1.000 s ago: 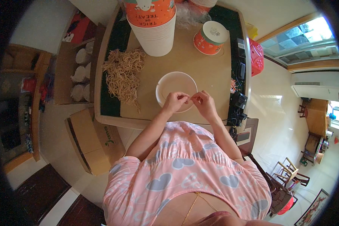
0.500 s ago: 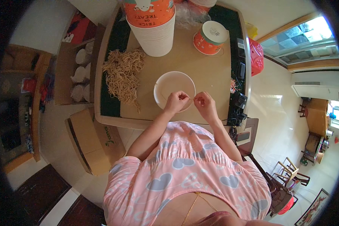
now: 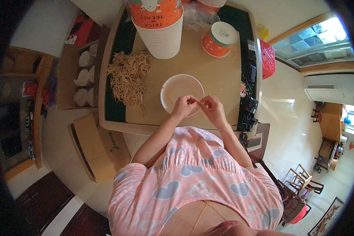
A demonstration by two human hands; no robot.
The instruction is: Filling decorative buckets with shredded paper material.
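My left hand and my right hand meet fingertip to fingertip over the near right rim of a white paper bucket. Both are closed in a pinch on a thin tan cord, of which very little shows between the fingers. The bucket's open mouth faces up. Left of it lies a tangled heap of tan cords. Beyond stands a tall stack of nested paper buckets, white below and orange with printing on top.
An orange and green bucket rests upside down at the far right, a cord loop beside it. Black adapters and cables line the table's right edge. Cardboard covers the tabletop. An open carton and another box stand to the left.
My right hand has shifted slightly left and up, so its fingertips now touch those of my left hand. The bucket and cord heap have stayed put.
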